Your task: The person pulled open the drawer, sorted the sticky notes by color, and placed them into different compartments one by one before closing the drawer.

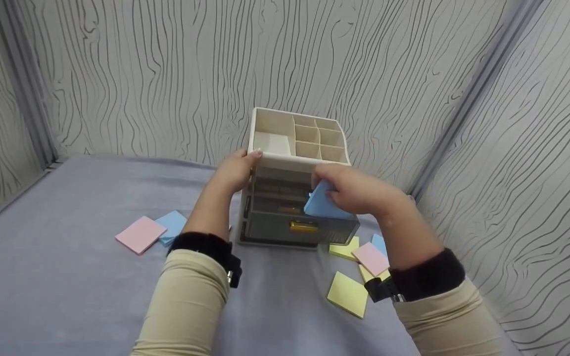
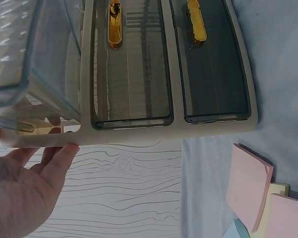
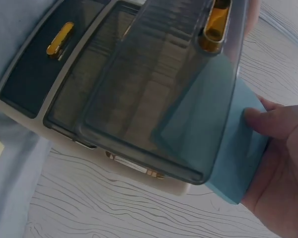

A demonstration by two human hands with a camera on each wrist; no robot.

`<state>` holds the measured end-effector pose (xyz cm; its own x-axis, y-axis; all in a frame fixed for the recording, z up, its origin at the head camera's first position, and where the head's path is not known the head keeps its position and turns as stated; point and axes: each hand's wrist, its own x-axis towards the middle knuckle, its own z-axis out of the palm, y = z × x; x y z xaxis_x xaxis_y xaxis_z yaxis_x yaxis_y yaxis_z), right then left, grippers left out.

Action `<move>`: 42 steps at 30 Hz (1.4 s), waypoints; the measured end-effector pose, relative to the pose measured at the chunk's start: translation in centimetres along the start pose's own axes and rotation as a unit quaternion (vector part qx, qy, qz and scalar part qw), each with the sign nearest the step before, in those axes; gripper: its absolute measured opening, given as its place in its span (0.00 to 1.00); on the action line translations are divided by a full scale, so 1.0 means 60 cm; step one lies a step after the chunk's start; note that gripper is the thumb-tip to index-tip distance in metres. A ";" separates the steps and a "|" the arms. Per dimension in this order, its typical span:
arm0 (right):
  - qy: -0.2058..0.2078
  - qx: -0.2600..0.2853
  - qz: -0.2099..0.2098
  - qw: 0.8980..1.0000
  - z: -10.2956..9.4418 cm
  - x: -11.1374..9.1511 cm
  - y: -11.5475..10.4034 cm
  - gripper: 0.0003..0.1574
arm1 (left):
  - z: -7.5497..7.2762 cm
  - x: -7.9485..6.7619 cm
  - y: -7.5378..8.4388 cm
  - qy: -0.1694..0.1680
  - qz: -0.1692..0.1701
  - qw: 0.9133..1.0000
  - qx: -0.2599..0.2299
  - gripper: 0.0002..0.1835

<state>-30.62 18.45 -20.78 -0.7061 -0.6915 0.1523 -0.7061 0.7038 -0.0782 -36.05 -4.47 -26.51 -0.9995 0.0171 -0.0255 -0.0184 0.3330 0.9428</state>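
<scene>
A cream desk organizer (image 1: 292, 161) with smoky see-through drawers stands on the cloth-covered table. Its top drawer (image 1: 271, 226), with an amber handle, is pulled out toward me. My left hand (image 1: 233, 171) grips the organizer's left side near the top, thumb on the front rim; in the left wrist view the fingers bend at the frame's edge beside the open drawer. Between thumb and fingers, my right hand (image 1: 356, 190) pinches a blue sticky-note pad (image 1: 325, 203). The right wrist view shows that pad (image 3: 243, 148) tilted, partly inside the drawer behind its clear front.
Left of the organizer lie a pink pad (image 1: 140, 235) and blue pads (image 1: 172, 225). At the right are yellow pads (image 1: 348, 295), a pink pad (image 1: 370, 258) and a blue one (image 1: 379, 244). Wood-grain patterned walls (image 1: 166, 74) close in behind and at the sides.
</scene>
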 end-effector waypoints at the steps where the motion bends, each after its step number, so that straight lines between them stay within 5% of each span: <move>1: -0.009 -0.001 0.002 1.000 0.002 0.002 0.000 0.14 | 0.001 0.000 -0.001 0.002 -0.003 1.000 0.000 0.31; 12: -0.098 -0.008 0.022 0.995 0.020 0.020 -0.004 0.15 | 0.001 -0.001 -0.002 0.007 -0.008 1.000 0.014 0.32; 19: -0.138 -0.002 0.049 0.989 0.032 0.026 -0.007 0.17 | 0.000 0.002 0.001 -0.008 0.017 1.000 0.019 0.31; 32: -0.108 -0.013 0.112 0.988 0.046 0.031 0.005 0.22 | 0.002 -0.001 0.001 0.003 0.000 1.000 0.002 0.32; 42: -0.083 -0.013 0.107 0.991 0.053 0.034 0.016 0.23 | 0.001 0.002 0.000 0.006 -0.002 1.000 0.006 0.33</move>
<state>-32.89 17.21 -23.71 -0.8400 -0.5419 -0.0295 -0.5393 0.8396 -0.0650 -36.15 -4.43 -26.54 -0.9997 0.0053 -0.0245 -0.0212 0.3449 0.9384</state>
